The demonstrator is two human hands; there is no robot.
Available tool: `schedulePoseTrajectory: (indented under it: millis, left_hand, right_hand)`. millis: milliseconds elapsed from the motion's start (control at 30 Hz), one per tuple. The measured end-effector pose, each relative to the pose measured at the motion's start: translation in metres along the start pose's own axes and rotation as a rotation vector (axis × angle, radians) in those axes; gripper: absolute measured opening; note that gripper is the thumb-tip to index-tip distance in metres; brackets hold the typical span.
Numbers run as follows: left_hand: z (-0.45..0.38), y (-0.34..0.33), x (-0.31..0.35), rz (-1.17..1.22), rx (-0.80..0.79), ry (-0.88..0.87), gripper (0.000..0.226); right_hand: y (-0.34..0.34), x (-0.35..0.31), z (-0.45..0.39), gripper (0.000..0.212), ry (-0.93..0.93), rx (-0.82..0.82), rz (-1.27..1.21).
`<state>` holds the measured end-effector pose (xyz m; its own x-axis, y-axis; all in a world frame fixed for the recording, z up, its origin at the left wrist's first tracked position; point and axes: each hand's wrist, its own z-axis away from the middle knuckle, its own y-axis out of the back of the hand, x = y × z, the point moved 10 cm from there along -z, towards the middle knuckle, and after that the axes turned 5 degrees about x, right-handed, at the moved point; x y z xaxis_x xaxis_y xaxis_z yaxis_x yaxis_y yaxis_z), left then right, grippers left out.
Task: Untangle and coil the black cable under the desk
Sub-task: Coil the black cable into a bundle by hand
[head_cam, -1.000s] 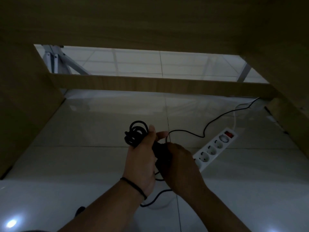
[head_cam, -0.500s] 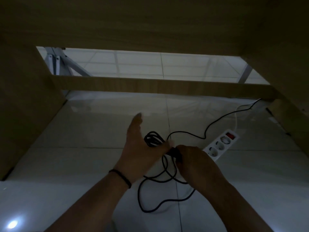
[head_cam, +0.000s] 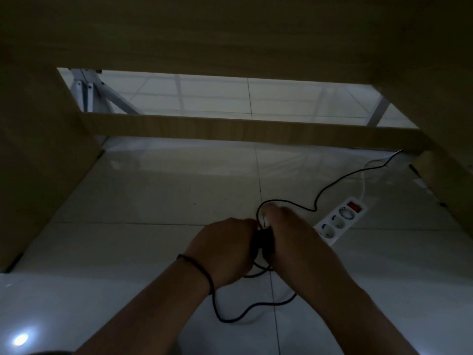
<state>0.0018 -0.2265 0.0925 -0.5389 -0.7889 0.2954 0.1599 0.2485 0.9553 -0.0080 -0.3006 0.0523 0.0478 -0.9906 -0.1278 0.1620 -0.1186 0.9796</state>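
A thin black cable (head_cam: 330,186) runs across the white tiled floor from the far right corner under the desk toward my hands. My left hand (head_cam: 225,249), with a dark band on the wrist, and my right hand (head_cam: 294,237) are pressed together, both closed around a dark bundle of the cable (head_cam: 262,242) between them. A small loop of cable arches over my right fingers. A slack loop hangs below my wrists and lies on the floor. How the bundle is wound is hidden by my fingers.
A white power strip (head_cam: 340,220) with a red switch lies on the floor just right of my hands, its white cord leading back. The wooden desk top (head_cam: 230,34), a crossbar (head_cam: 250,130) and side panels (head_cam: 38,162) enclose the space. White metal legs (head_cam: 87,93) stand beyond.
My left hand, spread open half a second ago, has closed on the cable bundle against my right hand. The loose loops have gathered between the hands.
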Motion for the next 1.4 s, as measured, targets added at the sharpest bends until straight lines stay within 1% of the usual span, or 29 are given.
schedulePoseTrajectory:
  millis: [33,67,100,133,233,300,367,400,433,467,500,567,600,667,733,767,800,900,933,1000,1100,1167,1233,1300,1400]
  left_hand:
    - [-0.002,0.003,-0.007,0.086,0.013,0.047,0.020]
    - [-0.003,0.007,-0.017,0.203,0.028,0.114,0.023]
    - [-0.005,0.010,-0.028,0.343,0.045,0.190,0.027]
    - [-0.005,0.014,-0.038,0.509,0.072,0.276,0.029]
    - [0.000,0.021,-0.052,1.068,0.162,0.492,0.027]
    - [0.003,0.021,-0.054,1.343,0.196,0.557,0.024]
    - [0.004,0.021,-0.054,1.517,0.185,0.568,0.022]
    - [0.004,0.021,-0.051,1.573,0.163,0.557,0.022]
    - [0.004,0.021,-0.048,1.611,0.142,0.543,0.022]
    - [0.004,0.022,-0.045,1.634,0.124,0.527,0.022]
    - [0.004,0.022,-0.042,1.649,0.109,0.514,0.022]
    - [0.003,0.023,-0.038,1.674,0.091,0.499,0.021]
    - [0.003,0.023,-0.038,1.693,0.090,0.500,0.021]
    - [0.003,0.023,-0.044,1.755,0.112,0.525,0.021]
    - [0.003,0.023,-0.053,1.829,0.155,0.567,0.022]
    - [0.003,0.024,-0.058,1.858,0.185,0.585,0.023]
    - [0.003,0.024,-0.063,1.883,0.217,0.602,0.024]
    - [0.003,0.027,-0.079,1.949,0.326,0.637,0.027]
    - [0.004,0.028,-0.084,1.944,0.356,0.646,0.027]
    - [0.007,0.028,-0.091,1.886,0.376,0.672,0.027]
    - [0.009,0.014,-0.078,1.831,0.283,0.707,0.031]
    - [0.008,0.005,-0.059,1.794,0.216,0.696,0.036]
    - [0.008,0.000,-0.042,1.744,0.192,0.659,0.040]
    - [0.008,-0.003,-0.030,1.753,0.180,0.611,0.043]
    - [0.007,0.001,-0.025,1.798,0.169,0.512,0.051]
  right_hand:
    - [0.049,0.001,0.006,0.053,-0.033,0.240,-0.218]
    - [0.069,0.008,0.017,0.059,-0.012,0.352,-0.415]
    - [0.076,0.020,0.024,0.059,-0.032,0.381,-0.563]
    - [0.066,0.029,0.022,0.053,-0.075,0.340,-0.674]
    - [0.039,0.035,0.010,0.020,-0.124,0.183,-0.944]
    - [0.037,0.034,0.009,0.018,-0.138,0.156,-1.072]
    - [0.040,0.035,0.007,0.015,-0.159,0.202,-1.157]
    - [0.041,0.032,0.007,0.028,-0.163,0.199,-1.179]
    - [0.040,0.026,0.007,0.044,-0.159,0.179,-1.221]
    - [0.035,0.015,0.007,0.053,-0.138,0.131,-1.282]
    - [0.029,0.006,0.008,0.051,-0.130,0.073,-1.343]
    - [0.024,-0.009,0.012,0.026,-0.102,-0.007,-1.422]
    - [0.026,-0.010,0.012,0.018,-0.099,-0.004,-1.416]
    - [0.033,-0.003,0.011,0.024,-0.123,0.069,-1.463]
    - [0.043,0.013,0.011,0.030,-0.217,0.157,-1.667]
    - [0.048,0.018,0.012,0.031,-0.239,0.175,-1.733]
    - [0.053,0.021,0.014,0.032,-0.232,0.168,-1.739]
    - [0.056,0.023,0.018,0.027,-0.193,0.106,-1.454]
    - [0.055,0.027,0.019,0.024,-0.204,0.116,-1.395]
    - [0.058,0.038,0.020,0.021,-0.261,0.214,-1.374]
    - [0.076,0.039,0.026,0.025,-0.262,0.404,-1.443]
    - [0.082,0.025,0.031,0.026,-0.231,0.450,-1.507]
    - [0.081,0.009,0.034,0.024,-0.192,0.463,-1.527]
    - [0.080,0.000,0.036,0.025,-0.151,0.509,-1.437]
    - [0.084,-0.012,0.039,0.033,-0.052,0.542,-1.294]
